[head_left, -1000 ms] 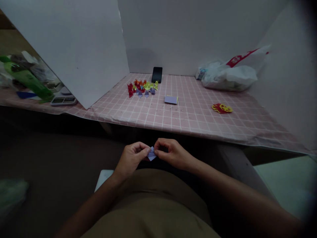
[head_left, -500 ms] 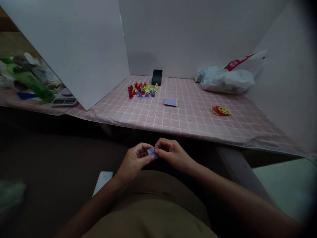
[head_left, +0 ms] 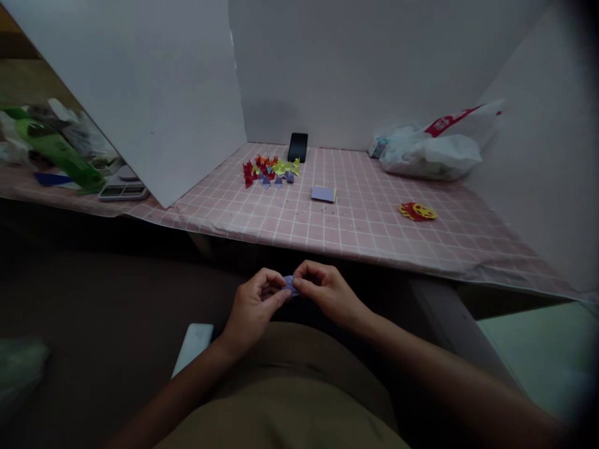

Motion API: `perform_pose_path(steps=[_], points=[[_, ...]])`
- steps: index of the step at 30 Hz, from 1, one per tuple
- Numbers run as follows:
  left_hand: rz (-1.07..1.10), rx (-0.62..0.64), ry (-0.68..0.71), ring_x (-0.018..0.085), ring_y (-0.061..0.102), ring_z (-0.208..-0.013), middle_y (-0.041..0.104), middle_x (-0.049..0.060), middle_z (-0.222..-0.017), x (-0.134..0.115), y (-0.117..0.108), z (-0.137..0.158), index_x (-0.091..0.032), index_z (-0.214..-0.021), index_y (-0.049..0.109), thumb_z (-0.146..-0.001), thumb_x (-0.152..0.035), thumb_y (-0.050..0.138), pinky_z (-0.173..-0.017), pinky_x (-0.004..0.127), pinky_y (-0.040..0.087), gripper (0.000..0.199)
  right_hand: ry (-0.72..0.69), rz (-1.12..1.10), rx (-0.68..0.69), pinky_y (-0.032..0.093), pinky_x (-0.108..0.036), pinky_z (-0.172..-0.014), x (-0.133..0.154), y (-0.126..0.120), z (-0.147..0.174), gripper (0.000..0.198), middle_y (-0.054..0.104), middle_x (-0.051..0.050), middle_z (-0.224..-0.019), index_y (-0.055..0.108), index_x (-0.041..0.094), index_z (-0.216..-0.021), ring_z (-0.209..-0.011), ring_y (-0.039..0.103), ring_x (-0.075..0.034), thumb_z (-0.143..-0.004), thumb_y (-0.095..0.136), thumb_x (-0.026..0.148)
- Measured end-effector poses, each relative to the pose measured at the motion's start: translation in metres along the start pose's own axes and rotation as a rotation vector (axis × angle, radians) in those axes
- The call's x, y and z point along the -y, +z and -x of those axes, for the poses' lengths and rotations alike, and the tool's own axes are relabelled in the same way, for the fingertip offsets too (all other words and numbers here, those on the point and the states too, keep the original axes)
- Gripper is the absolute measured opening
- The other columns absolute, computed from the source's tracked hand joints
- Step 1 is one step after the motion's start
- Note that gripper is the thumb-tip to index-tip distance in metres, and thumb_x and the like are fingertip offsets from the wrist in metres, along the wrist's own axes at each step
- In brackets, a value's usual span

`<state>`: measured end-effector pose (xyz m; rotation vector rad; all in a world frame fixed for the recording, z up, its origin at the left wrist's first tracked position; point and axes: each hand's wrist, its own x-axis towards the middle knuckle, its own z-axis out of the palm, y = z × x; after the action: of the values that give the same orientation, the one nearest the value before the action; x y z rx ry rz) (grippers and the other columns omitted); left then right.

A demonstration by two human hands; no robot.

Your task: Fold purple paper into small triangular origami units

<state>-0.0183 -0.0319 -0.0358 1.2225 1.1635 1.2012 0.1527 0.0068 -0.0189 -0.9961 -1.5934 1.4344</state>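
Observation:
A small piece of lilac paper (head_left: 289, 286) is pinched between my two hands, above my lap and in front of the table's edge. My left hand (head_left: 257, 305) grips its left side with thumb and fingers. On its right side, the thumb and forefinger of my right hand (head_left: 325, 290) close on the paper. Fingers cover much of it, so its folds are hard to make out. On the table stand several small folded paper figures (head_left: 269, 169) in red, orange, yellow and lilac. Nearer me lies a stack of lilac and yellow paper squares (head_left: 323, 194).
A dark phone (head_left: 298, 147) leans at the back of the checked table (head_left: 365, 231). Red and yellow cut-out shapes (head_left: 417, 212) lie at right, before a white plastic bag (head_left: 430, 153). At left are a scale (head_left: 124, 190) and green bottle (head_left: 58, 149). A white device (head_left: 193, 346) lies beside me.
Both hands stay almost in place. The lilac paper has turned slightly and less of it shows between my fingers. The view has shifted a little.

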Motion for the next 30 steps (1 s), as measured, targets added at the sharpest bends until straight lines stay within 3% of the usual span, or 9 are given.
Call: perform_pose_path(steps=[6, 12, 20, 30], points=[[-0.090, -0.068, 0.002, 0.013, 0.067, -0.071, 0.070, -0.001, -0.073, 0.0009, -0.0008, 0.0007, -0.018, -0.077, 0.065, -0.078, -0.023, 0.073, -0.067, 0.023, 0.053, 0.009, -0.016, 0.010, -0.024, 0.036, -0.028, -0.062, -0.0010, 0.0009, 0.0010, 0.012, 0.054, 0.001, -0.069, 0.059, 0.017, -0.072, -0.064, 0.046, -0.013, -0.080, 0.062, 0.026], [-0.049, -0.068, 0.029, 0.015, 0.070, -0.076, 0.072, -0.001, -0.081, 0.0003, -0.0008, 0.0004, -0.020, -0.086, 0.068, -0.076, -0.022, 0.073, -0.071, 0.025, 0.056, 0.012, -0.009, 0.020, -0.036, 0.036, -0.028, -0.062, -0.0008, 0.0006, 0.0014, 0.014, 0.053, 0.002, -0.068, 0.058, 0.017, -0.072, -0.064, 0.046, -0.013, -0.081, 0.062, 0.027], [-0.284, -0.115, 0.105, 0.014, 0.066, -0.069, 0.071, 0.001, -0.075, 0.0008, -0.0016, -0.0001, -0.019, -0.080, 0.070, -0.080, -0.024, 0.069, -0.063, 0.023, 0.050, 0.005, -0.041, 0.029, -0.062, 0.036, -0.028, -0.062, -0.0024, 0.0025, 0.0008, 0.014, 0.053, 0.002, -0.068, 0.057, 0.017, -0.072, -0.065, 0.046, -0.012, -0.081, 0.061, 0.026], [-0.173, -0.136, 0.049, 0.016, 0.066, -0.073, 0.072, 0.003, -0.079, -0.0066, 0.0033, -0.0001, -0.017, -0.074, 0.067, -0.076, -0.024, 0.070, -0.068, 0.026, 0.052, 0.008, -0.104, 0.118, -0.057, 0.038, -0.028, -0.064, -0.0024, 0.0027, 0.0018, 0.014, 0.054, 0.001, -0.070, 0.057, 0.018, -0.072, -0.067, 0.048, -0.014, -0.083, 0.061, 0.026]])
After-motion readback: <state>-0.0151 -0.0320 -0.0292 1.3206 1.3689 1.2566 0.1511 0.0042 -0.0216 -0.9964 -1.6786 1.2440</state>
